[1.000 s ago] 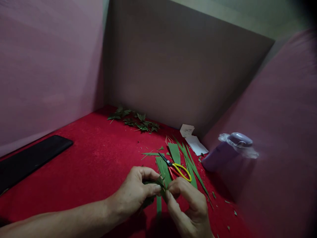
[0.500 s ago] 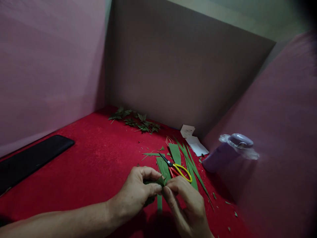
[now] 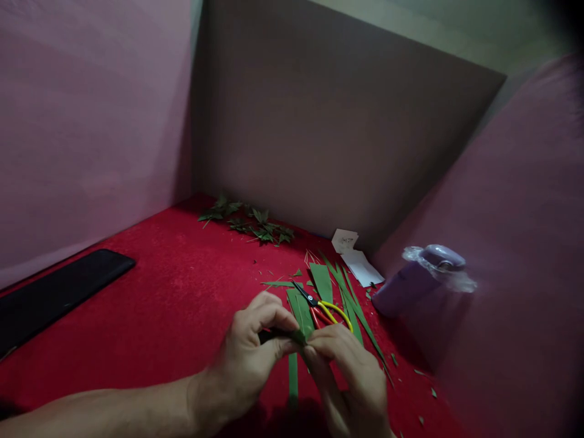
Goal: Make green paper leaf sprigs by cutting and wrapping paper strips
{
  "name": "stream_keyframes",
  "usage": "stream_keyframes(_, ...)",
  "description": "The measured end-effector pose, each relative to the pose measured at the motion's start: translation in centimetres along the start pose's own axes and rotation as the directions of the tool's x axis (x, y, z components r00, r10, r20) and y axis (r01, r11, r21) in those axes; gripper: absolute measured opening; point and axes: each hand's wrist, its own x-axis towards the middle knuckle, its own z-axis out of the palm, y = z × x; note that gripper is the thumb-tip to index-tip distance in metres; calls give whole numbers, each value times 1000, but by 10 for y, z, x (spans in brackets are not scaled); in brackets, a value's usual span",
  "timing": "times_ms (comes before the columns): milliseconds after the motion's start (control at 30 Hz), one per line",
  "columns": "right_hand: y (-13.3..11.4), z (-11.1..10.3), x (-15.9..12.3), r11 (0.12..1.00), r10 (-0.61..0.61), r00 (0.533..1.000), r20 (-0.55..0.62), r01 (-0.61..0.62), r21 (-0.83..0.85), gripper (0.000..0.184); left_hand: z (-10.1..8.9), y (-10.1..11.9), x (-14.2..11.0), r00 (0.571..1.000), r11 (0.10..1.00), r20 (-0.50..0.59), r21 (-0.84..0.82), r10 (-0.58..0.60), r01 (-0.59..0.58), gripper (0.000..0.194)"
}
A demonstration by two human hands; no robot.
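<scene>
Between my two hands is a small folded piece of green leaf point(image 3: 298, 336), pinched near the front of the red cloth. Thumb and fingers of my left hand point(image 3: 255, 347) are closed on its left side. My right hand point(image 3: 349, 365) pinches its right end, the fingertips of both hands almost meeting. Much of the leaf is hidden by the fingers. Just beyond the hands lie scissors point(image 3: 311, 300) with one yellow and one red handle, blades pointing up-left. They rest beside and partly over broad green leaf strips point(image 3: 322, 281).
Leafy sprigs point(image 3: 262, 228) lie at the back by the wall. White papers point(image 3: 362, 267) sit at the back right, near a purple bin point(image 3: 406, 286) with plastic film around its top. A long black object point(image 3: 68, 298) lies at left. Leaf scraps dot the red cloth point(image 3: 182, 292).
My left hand has rolled a little, its fingers now arched higher over the leaf. The leaf's tip no longer stands up between the hands. The right hand stays pinched and shifts slightly.
</scene>
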Motion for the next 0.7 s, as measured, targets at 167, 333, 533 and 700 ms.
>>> stream_keyframes(167, -7, -4, 3, 972, -210, 973, -98, 198, -124, 22, -14, 0, -9, 822, 730, 134, 397, 554, -557, 33)
stream_keyframes(333, -7, -11, -6, 900, -329, 941, -76, 288, -328, 20, -24, -2, -15, 790, 614, 274, 509, 549, -603, 32)
stream_keyframes(533, -6, -15, -15, 849, -382, 924, -33, 337, -407, 20, -15, -8, -38, 738, 599, 63, 541, 672, -591, 33)
stream_keyframes(700, -5, -16, -15, 838, -406, 914, -22, 362, -409, 17, -16, -18, -49, 899, 835, -10, 375, 438, -403, 19)
